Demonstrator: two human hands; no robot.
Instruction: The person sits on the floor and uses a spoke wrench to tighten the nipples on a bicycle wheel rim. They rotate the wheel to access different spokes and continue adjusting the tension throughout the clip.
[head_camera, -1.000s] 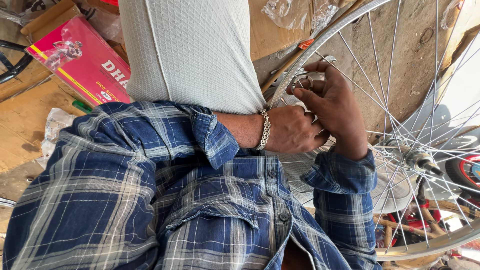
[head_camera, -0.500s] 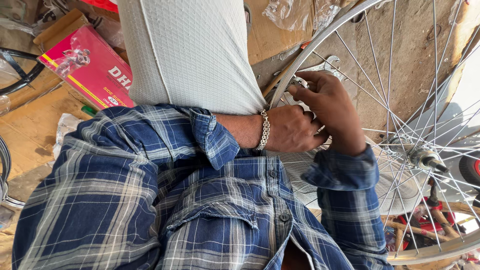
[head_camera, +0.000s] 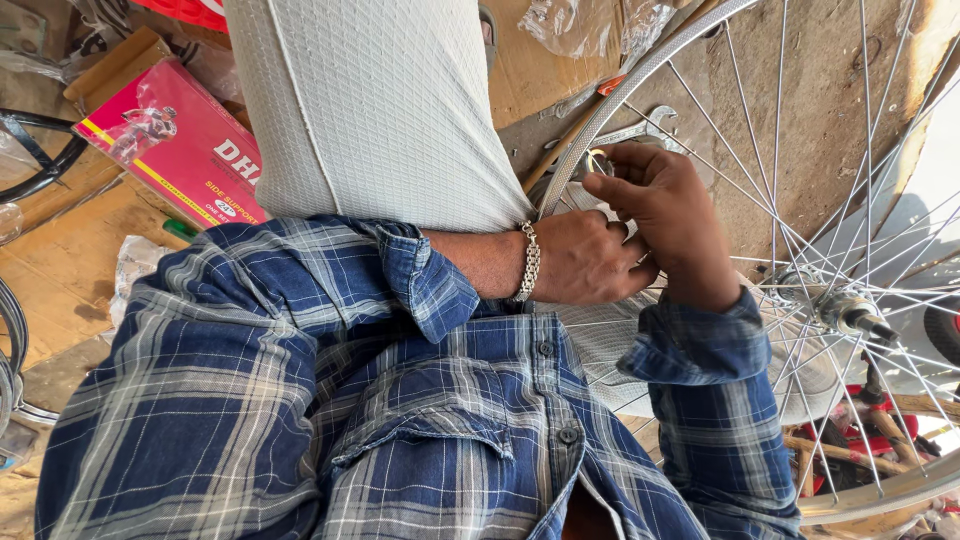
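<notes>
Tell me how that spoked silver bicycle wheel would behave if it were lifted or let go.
The spoked silver bicycle wheel probably lifts lightly for its size: thin rim, mostly open spokes. It looks stiff overall, though single spokes may flex. Round, it would likely roll or tip if the left hand and right hand released it.

Bicycle workshop: spoked wheel (head_camera: 800, 250), spanner (head_camera: 640, 128)

A silver bicycle wheel (head_camera: 800, 300) fills the right side of the frame — its rim (head_camera: 640, 75) curves from the top centre down past the lower right corner. Thin wire spokes (head_camera: 740, 200) fan inward to the hub (head_camera: 845, 310) at right of centre, its axle end jutting out. The wheel stands tilted — rim pinched at upper centre between fingers.
</notes>
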